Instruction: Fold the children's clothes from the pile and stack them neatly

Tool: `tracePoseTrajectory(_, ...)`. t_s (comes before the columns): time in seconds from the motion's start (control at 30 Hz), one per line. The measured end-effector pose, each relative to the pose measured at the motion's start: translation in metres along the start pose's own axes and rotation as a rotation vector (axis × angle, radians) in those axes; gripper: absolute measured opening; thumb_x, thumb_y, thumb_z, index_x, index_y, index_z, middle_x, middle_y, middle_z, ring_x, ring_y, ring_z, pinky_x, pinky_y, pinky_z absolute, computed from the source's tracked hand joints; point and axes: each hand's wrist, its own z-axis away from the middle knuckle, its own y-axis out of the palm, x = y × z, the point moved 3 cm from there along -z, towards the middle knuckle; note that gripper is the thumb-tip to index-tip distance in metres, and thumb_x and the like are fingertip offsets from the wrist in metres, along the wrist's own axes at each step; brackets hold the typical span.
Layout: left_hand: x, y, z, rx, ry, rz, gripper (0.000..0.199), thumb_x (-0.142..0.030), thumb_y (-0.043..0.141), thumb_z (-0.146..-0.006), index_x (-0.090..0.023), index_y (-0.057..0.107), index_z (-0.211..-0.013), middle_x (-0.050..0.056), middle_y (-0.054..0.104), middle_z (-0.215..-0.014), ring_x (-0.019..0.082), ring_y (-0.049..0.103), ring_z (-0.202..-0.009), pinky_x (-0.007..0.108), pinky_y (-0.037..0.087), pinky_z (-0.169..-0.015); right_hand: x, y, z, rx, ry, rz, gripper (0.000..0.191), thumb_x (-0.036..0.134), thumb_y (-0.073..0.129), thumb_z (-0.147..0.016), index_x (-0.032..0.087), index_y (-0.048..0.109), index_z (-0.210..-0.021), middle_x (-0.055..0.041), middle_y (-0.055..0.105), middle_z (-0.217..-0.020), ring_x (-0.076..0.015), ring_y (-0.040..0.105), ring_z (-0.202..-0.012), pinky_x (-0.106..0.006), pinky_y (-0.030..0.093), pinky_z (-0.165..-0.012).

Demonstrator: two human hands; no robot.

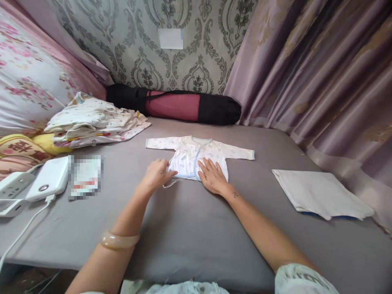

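A small white baby shirt (186, 157) with light blue trim lies spread on the grey sheet, its sleeves stretched out to both sides and its neckline facing away from me. My right hand (212, 175) rests flat on the lower right front, fingers spread. At the lower left edge is my left hand (158, 174), thumb and fingers apart around the shirt's side; some of its fingers are hidden from view. A thin white tie string (170, 185) trails onto the sheet beside the left thumb.
Folded clothes (94, 120) are piled at the back left. A black and red rolled bag (173, 105) lies along the wall. On the left are a white power bank (50, 177), a power strip (15, 183) and a blurred packet (85, 175). Folded white cloth (318, 192) lies right.
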Motion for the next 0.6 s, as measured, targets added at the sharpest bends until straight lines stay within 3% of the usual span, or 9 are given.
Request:
tracePoseTrajectory(0.13, 0.023, -0.008, 0.021, 0.126, -0.171, -0.112, 0.042, -0.057, 0.066, -0.069, -0.018, 0.067, -0.083, 0.011, 0.065, -0.091, 0.029, 0.061, -0.093, 0.033, 0.047, -0.076, -0.001, 0.003, -0.001, -0.032, -0.002, 0.031, 0.059, 0.044, 0.017, -0.100, 0.021, 0.024, -0.153, -0.0070, 0.017, -0.160, -0.0243, 0.011, -0.148, -0.047, 0.007, -0.118)
tracePoseTrajectory(0.33, 0.024, -0.009, 0.025, 0.223, -0.158, -0.046, 0.018, -0.034, 0.059, -0.074, -0.019, 0.069, -0.071, 0.008, 0.065, -0.084, 0.023, 0.062, -0.087, 0.027, 0.045, -0.074, -0.001, 0.005, -0.001, -0.046, -0.014, 0.021, 0.058, 0.044, 0.018, -0.100, 0.020, 0.026, -0.153, -0.0078, 0.019, -0.160, -0.0257, 0.013, -0.147, -0.048, 0.008, -0.118)
tracePoseTrajectory(0.43, 0.027, -0.020, 0.023, 0.289, -0.247, -0.003, 0.016, -0.030, 0.056, -0.074, -0.019, 0.065, -0.067, 0.005, 0.064, -0.069, 0.021, 0.062, -0.074, 0.026, 0.042, -0.064, -0.001, 0.004, -0.001, -0.052, -0.013, 0.012, 0.058, 0.044, 0.019, -0.100, 0.020, 0.027, -0.153, -0.0084, 0.019, -0.160, -0.0261, 0.013, -0.147, -0.048, 0.009, -0.118)
tracePoseTrajectory(0.5, 0.035, -0.033, 0.021, 0.204, -0.358, -0.028, 0.015, -0.029, 0.054, -0.074, -0.018, 0.063, -0.069, 0.005, 0.063, -0.066, 0.022, 0.062, -0.070, 0.027, 0.040, -0.060, -0.001, 0.004, -0.001, -0.052, -0.012, 0.009, 0.058, 0.044, 0.019, -0.100, 0.020, 0.027, -0.152, -0.0082, 0.019, -0.160, -0.0259, 0.012, -0.147, -0.048, 0.008, -0.118)
tracePoseTrajectory(0.6, 0.045, -0.052, 0.014, -0.023, -0.451, -0.114, 0.013, -0.029, 0.052, -0.075, -0.019, 0.061, -0.073, 0.007, 0.066, -0.073, 0.024, 0.062, -0.074, 0.028, 0.040, -0.060, 0.000, 0.003, 0.000, -0.047, -0.014, -0.004, 0.058, 0.044, 0.019, -0.100, 0.020, 0.027, -0.152, -0.0086, 0.019, -0.160, -0.0261, 0.012, -0.147, -0.048, 0.008, -0.118)
